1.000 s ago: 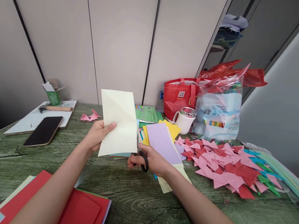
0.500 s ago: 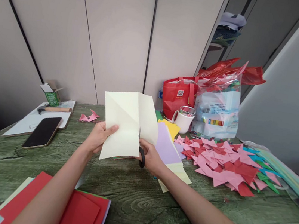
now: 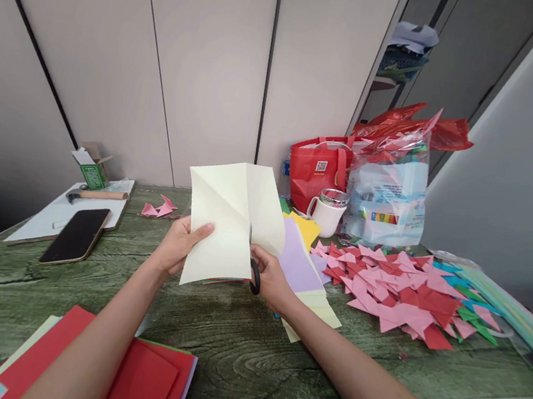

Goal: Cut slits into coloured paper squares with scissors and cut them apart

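A creased sheet of pale cream paper (image 3: pixel 222 240) is held up above the table in the middle of the view. My left hand (image 3: pixel 181 243) pinches its left edge, thumb on the near face. Black-handled scissors (image 3: pixel 255 277) are in my right hand (image 3: pixel 269 277), fingers closed round the handle. Their blades sit at a cut running up from the sheet's lower edge, along the crease; the blade tips are mostly hidden by paper. Beneath and to the right lie lilac paper (image 3: pixel 300 262), yellow paper (image 3: pixel 307 228) and more cream paper (image 3: pixel 314 308).
Pink and red folded paper pieces (image 3: pixel 399 288) heap on the right, before a white mug (image 3: pixel 329 215), a red bag (image 3: pixel 316 173) and a filled plastic bag (image 3: pixel 388 198). At left are a phone (image 3: pixel 76 235) and a hammer (image 3: pixel 100 195). Red paper sheets (image 3: pixel 147 376) lie near my left forearm.
The cream sheet has shifted slightly right and tilted a little, with both hands following. The scissors stay at the cut in the sheet. Everything else on the table looks the same.
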Motion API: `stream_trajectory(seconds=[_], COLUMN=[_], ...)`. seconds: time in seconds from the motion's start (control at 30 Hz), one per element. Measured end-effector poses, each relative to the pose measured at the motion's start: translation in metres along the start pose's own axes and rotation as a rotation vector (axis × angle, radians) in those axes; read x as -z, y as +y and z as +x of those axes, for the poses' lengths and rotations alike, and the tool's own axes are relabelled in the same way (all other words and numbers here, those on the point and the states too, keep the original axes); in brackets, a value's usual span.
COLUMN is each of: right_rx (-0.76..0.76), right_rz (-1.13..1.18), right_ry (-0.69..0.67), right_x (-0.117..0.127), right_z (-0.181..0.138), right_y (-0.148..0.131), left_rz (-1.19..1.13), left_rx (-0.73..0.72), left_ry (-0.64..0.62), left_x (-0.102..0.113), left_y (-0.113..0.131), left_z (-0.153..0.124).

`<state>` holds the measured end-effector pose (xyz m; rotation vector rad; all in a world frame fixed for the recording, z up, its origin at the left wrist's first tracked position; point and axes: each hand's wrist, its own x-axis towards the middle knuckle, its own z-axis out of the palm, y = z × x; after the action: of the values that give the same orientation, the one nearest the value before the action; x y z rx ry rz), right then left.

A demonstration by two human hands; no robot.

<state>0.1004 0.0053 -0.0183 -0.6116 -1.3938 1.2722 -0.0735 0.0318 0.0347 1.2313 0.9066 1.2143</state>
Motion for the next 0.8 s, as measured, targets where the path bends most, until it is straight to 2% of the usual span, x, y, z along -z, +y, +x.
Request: stream_trajectory(seconds=[0.8], right_rx=[-0.020], right_rz=[-0.034], right_ry=[0.029], right_x=[0.0010], right_z=[0.0000], right_y=[0.0029], left_rz=[-0.028], left_rx=[0.001], left_ry=[-0.035], left_x=[-0.0002], left_y=[-0.0013], left_z=[-0.0004])
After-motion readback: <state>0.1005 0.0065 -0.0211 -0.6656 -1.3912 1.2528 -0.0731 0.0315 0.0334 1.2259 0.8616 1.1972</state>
